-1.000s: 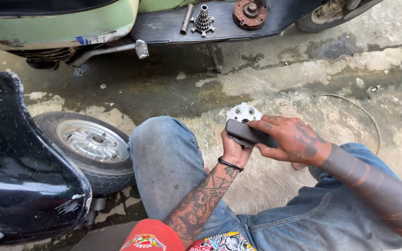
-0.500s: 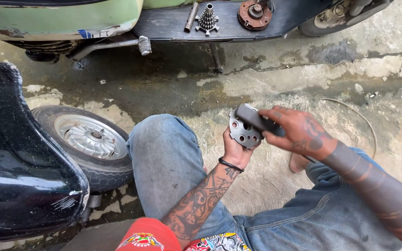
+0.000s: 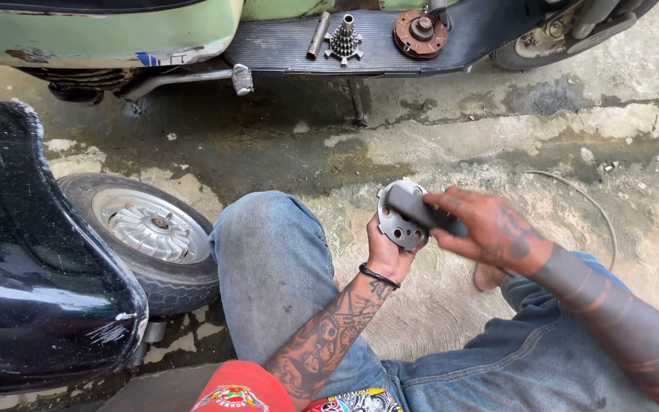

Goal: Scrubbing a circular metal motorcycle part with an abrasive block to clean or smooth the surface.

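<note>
While gripped by left hand point(image 3: 385, 252): round, holed metal plate point(image 3: 400, 217).

Scooter repair spot, outdoor or open-fronted workshop. Stained, cracked concrete floor point(image 3: 497, 130). Beyond fingers point(image 3: 438, 204): green scooter point(image 3: 101, 27), its footboard point(image 3: 375, 46) carrying gear cluster point(image 3: 343, 40), rusty hub point(image 3: 419, 32), metal rod point(image 3: 318, 34). Left of fingers: loose wheel point(image 3: 150, 229), black body panel point(image 3: 32, 282).
</note>
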